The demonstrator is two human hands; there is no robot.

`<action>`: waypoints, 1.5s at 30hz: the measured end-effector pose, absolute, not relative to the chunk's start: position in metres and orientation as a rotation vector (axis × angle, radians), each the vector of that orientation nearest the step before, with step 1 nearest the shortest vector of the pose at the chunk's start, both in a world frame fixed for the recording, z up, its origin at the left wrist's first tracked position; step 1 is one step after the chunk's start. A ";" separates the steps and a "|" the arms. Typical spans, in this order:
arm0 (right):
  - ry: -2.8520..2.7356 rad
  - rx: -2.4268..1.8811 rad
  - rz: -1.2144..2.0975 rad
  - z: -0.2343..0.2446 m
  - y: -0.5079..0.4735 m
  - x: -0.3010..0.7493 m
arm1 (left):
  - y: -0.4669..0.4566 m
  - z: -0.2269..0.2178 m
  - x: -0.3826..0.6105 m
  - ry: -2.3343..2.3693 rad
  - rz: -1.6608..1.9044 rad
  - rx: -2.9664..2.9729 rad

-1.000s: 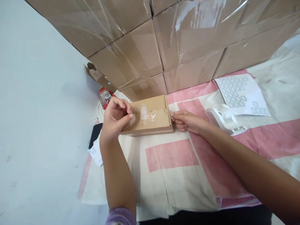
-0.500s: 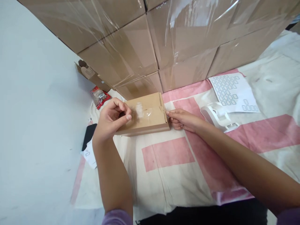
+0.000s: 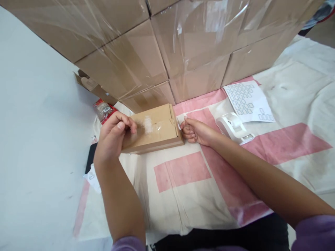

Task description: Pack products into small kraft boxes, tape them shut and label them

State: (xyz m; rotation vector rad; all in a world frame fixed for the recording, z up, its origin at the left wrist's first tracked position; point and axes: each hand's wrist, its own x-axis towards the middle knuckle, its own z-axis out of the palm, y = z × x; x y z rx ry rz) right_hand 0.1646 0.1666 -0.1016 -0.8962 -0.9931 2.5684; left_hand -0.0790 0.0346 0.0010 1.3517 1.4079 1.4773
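Note:
A closed brown cardboard box [image 3: 164, 130] lies on the cloth, with a white scuffed patch and clear tape on its lid. Over its left end is my left hand [image 3: 111, 134], its fingers loosely bent and the thumb raised, with nothing visible in them. Whether it touches the lid I cannot tell. My right hand [image 3: 195, 130] is beside the box's right end, fingers curled in and thumb against the forefinger. A small white piece [image 3: 179, 124], like paper or tape, shows between this hand and the box; the pinch seems to hold it.
Large cardboard boxes [image 3: 193, 48] wrapped in clear film stand behind. To the right are a white tape dispenser [image 3: 232, 126] and a paper sheet with printed outlines [image 3: 250, 101]. A red packet [image 3: 104, 109], a dark flat object [image 3: 90, 157] and a paper scrap [image 3: 92, 178] lie left, by the wall.
My right hand has drawn slightly away from the box end, and the white piece now shows there. My left thumb has lifted from its near-pinch. The whole view has shifted a little.

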 end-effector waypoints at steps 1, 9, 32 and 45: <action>-1.001 -0.910 2.575 -0.101 0.167 0.164 | 0.034 0.001 -0.079 1.417 1.480 1.343; -1.031 -0.634 2.436 -0.116 0.163 0.164 | 0.033 0.000 -0.078 1.480 1.442 1.372; -1.188 -0.707 2.482 -0.108 0.159 0.165 | 0.036 -0.001 -0.077 1.566 1.415 1.357; -1.125 -0.777 2.381 -0.112 0.157 0.160 | 0.035 -0.005 -0.081 1.557 1.363 1.445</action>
